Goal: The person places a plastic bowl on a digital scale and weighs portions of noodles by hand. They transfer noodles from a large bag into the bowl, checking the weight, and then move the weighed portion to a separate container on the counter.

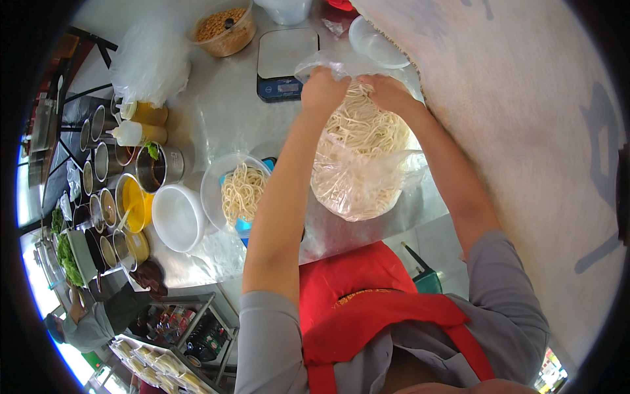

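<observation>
A large clear plastic bag (352, 184) full of pale noodles (366, 125) rests on the steel table, its mouth at the far side. My left hand (325, 91) grips crumpled film at the far left of the mouth. At the far right, my right hand (391, 92) is closed on the bag's edge, its fingertips against the noodles and partly hidden. Left of my left forearm, a clear plastic bowl (209, 197) holds a smaller portion of noodles (241, 192). The bowl sits on a blue-edged object, mostly covered, perhaps a scale.
Beyond the bag are a digital kitchen scale (288, 59), a tub of brown nuts or beans (224, 32) and a clear lid or bowl (376, 44). Leftward stand a white tub (178, 219), squeeze bottles (142, 133) and several sauce pots (157, 167). Another person (93, 320) is at lower left.
</observation>
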`<state>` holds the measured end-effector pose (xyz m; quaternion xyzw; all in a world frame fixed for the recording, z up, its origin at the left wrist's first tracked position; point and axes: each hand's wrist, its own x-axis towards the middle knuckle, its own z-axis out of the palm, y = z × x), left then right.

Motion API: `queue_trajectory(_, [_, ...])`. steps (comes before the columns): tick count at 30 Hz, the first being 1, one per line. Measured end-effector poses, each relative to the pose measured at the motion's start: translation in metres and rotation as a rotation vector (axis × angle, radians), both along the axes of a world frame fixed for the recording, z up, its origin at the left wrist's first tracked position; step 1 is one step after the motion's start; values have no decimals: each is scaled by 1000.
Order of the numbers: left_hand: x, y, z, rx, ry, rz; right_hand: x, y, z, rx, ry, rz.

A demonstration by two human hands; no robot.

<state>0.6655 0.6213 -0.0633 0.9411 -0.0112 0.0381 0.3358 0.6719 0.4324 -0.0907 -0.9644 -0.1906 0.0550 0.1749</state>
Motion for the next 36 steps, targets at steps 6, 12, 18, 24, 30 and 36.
queue_trajectory(6, [-136,-18,52,-3,149,-438,-37,3,42,25,-118,-36])
queue_trajectory(12, [-217,-5,47,146,257,-673,-92,4,117,351,-11,-244])
queue_trajectory(18, [-210,20,72,240,211,-309,-114,14,158,834,120,-321])
queue_trajectory(24, [-186,30,69,188,268,-266,-116,36,204,1099,2,-333])
queue_trajectory(30, [-157,-3,79,-246,83,-220,-100,34,253,1286,-195,-238])
queue_trajectory(36, [-121,-36,113,-424,17,-213,-82,-12,318,1610,-195,-18])
